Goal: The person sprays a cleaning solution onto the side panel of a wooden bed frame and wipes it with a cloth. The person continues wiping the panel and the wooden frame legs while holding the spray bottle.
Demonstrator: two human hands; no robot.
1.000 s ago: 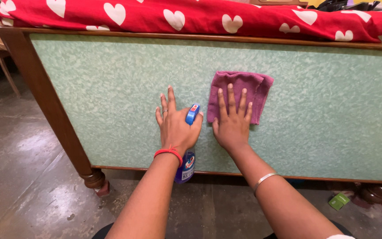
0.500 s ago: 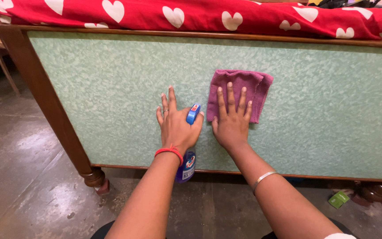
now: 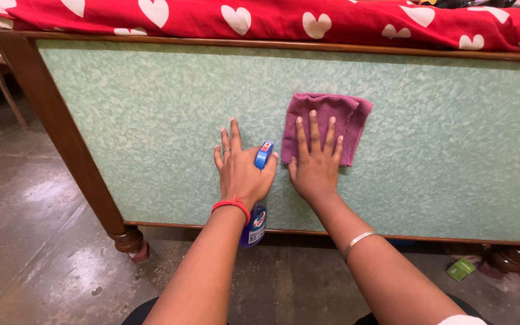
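against the mottled green bed panel point(image 3: 151, 120), your right hand point(image 3: 315, 165) lies spread flat, pinning the purple cloth point(image 3: 326, 123) so it won't slip, while your left hand point(image 3: 239, 171) wraps the blue spray bottle point(image 3: 257, 198), fingers braced on the panel.

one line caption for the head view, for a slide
Right hand presses purple cloth on green panel; left hand holds spray bottle.

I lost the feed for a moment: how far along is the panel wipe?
Done: can't tell, no wet or wiped patch shows on the green panel. In hand: right hand presses the purple cloth flat mid-panel; left hand grips the blue spray bottle. Left: apparently most of the panel.
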